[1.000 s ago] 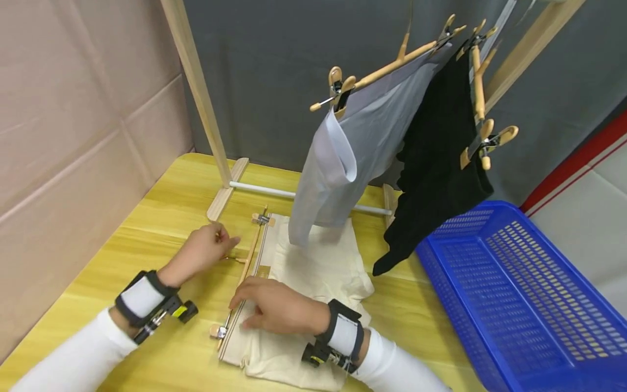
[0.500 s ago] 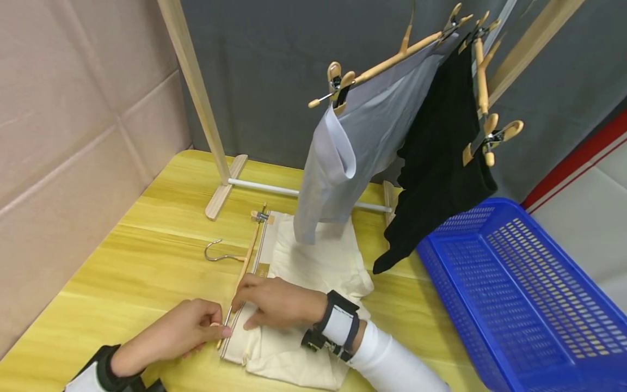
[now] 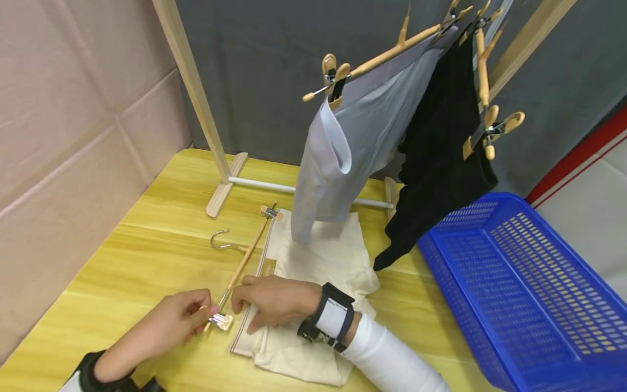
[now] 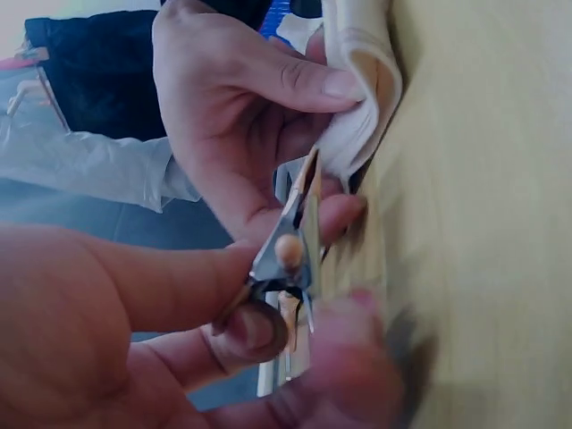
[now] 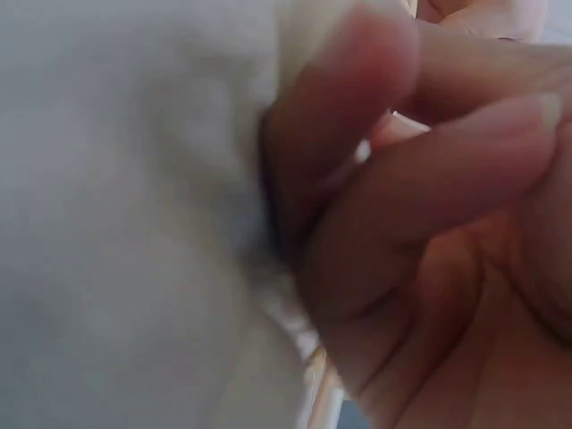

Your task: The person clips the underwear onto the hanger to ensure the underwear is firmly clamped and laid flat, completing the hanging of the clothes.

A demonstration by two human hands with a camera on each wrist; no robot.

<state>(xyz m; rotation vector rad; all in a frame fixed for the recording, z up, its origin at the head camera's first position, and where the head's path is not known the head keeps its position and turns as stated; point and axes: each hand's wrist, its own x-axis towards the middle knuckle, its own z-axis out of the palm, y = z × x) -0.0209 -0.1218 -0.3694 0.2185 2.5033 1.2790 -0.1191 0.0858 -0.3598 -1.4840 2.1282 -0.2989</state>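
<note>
A wooden clip hanger (image 3: pixel 245 261) lies slanted on the yellow table, its metal hook (image 3: pixel 221 240) pointing left. My left hand (image 3: pixel 211 316) pinches the hanger's near clip (image 3: pixel 222 321) between thumb and fingers; the left wrist view shows that metal clip (image 4: pixel 291 255) squeezed. A folded cream garment (image 3: pixel 323 267) lies to the right of the hanger. My right hand (image 3: pixel 245 305) holds its near left edge, and in the left wrist view that right hand (image 4: pixel 241 116) pinches a fold of the cream cloth (image 4: pixel 357 80). The right wrist view is a blur of fingers (image 5: pixel 429 206) against cream cloth (image 5: pixel 134 223).
A wooden drying rack stands behind, its foot (image 3: pixel 225 188) and white rod (image 3: pixel 274 187) on the table (image 3: pixel 147 239). A grey garment (image 3: pixel 343 158) and a black garment (image 3: pixel 441 158) hang from clip hangers over the cream one. A blue basket (image 3: pixel 519 294) sits at the right.
My left hand left the hook and came to the hanger's near clip. The hanger's near end has swung left, off the cream garment's edge. My right hand stayed on the cloth.
</note>
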